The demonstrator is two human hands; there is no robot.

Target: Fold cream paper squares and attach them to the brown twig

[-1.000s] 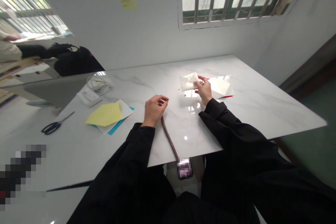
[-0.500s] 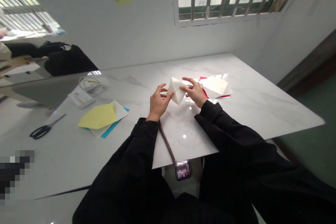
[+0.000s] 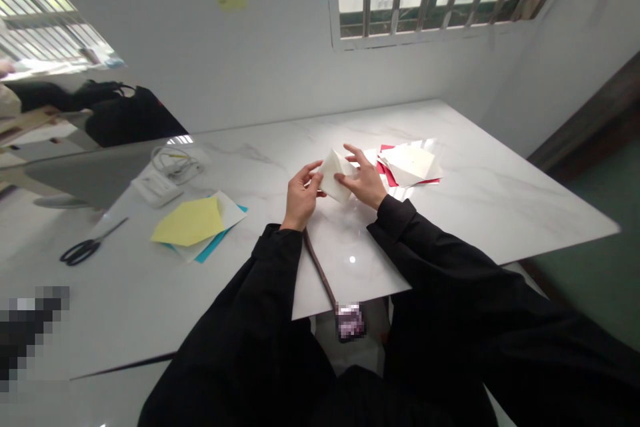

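Observation:
A small folded piece of white paper, roughly diamond-shaped with creased faces, is held up over the table between both hands. My left hand pinches its left side between thumb and fingers. On its right side, my right hand grips it with the thumb in front, its index finger raised along the top. Fingers cover parts of both side corners. Just right of my right hand lies a stack of white and red paper sheets.
Yellow, white and blue paper sheets lie on the left of the marble-patterned table. Black-handled scissors rest farther left. A white box with a coiled cable sits behind. A brown strap hangs over the front edge.
The folded paper has turned a little between my hands, showing a different face. My right hand has shifted slightly left, its thumb now lower on the paper. My left fingers have closed in.

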